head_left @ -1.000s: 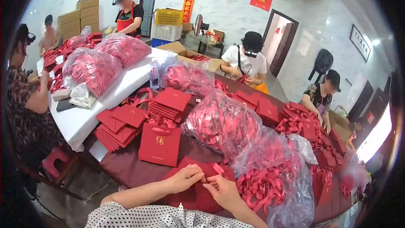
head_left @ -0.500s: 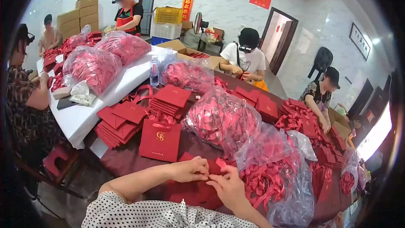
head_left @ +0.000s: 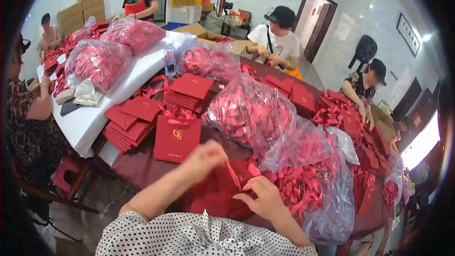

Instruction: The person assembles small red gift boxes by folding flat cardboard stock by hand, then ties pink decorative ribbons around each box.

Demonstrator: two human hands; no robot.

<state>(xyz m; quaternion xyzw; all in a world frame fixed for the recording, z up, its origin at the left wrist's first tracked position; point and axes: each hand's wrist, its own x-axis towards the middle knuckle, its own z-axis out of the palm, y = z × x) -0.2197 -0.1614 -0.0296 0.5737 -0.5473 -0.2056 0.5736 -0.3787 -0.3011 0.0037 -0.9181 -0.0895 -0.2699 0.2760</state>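
Observation:
In the head view, a red paper gift bag (head_left: 211, 190) lies in front of me. My left hand (head_left: 208, 159), blurred by motion, is closed on a red ribbon (head_left: 232, 173) that runs down taut to the bag. At the ribbon's lower end, my right hand (head_left: 263, 198) pinches the bag's edge; its fingertips partly hide that spot. Just beyond my left hand a finished-looking gift bag (head_left: 177, 138) with gold print and a ribbon handle lies face up. To the right of my right hand, many red ribbons (head_left: 298, 187) spill out of a clear plastic bag.
Stacks of red bags (head_left: 130, 122) lie at the left. A large clear sack of ribbons (head_left: 251, 111) fills the table's middle. A water bottle (head_left: 169, 59) stands by the white table (head_left: 135, 84). Several people work around the tables, including a person in white (head_left: 279, 38) opposite.
My left hand has moved up and left, away from my right hand, drawing the ribbon out from the bag. My right hand stays low at the bag. The camera view has shifted slightly.

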